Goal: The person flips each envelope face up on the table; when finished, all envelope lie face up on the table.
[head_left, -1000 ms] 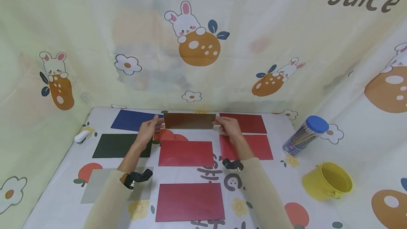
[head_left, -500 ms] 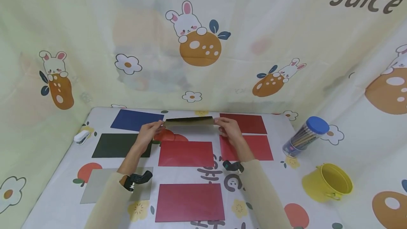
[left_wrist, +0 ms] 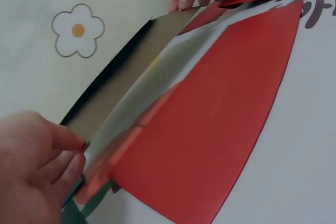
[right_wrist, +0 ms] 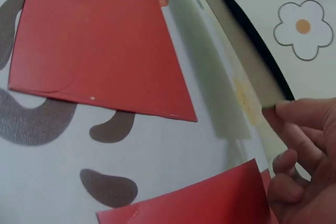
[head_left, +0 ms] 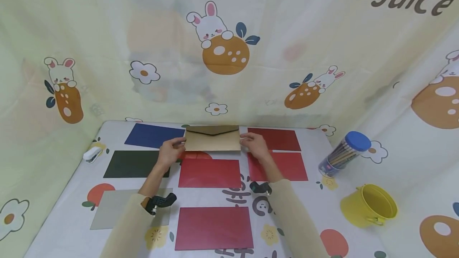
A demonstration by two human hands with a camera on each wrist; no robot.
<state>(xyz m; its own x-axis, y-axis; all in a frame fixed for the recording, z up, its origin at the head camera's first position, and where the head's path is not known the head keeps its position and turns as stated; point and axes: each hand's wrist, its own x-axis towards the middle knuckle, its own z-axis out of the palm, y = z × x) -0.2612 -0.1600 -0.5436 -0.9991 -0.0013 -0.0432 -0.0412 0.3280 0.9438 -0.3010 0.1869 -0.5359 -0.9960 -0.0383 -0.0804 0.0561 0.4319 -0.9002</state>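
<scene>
While near rabbit curtain (head_left: 229, 86), envelope (head_left: 213, 142) above tablecloth (head_left: 211, 197).

It's a pale gold envelope (head_left: 213, 142) between left hand (head_left: 170, 154) and right hand (head_left: 256, 145), deep blue rectangle (head_left: 152, 135) beside the left, fruit-printed white tablecloth (head_left: 209, 197) beneath both!

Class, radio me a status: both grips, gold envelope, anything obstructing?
Left grip and right grip: pinching opposite ends. Gold envelope: raised, flap showing. Red paper nearby, seemingly not blocking.
</scene>
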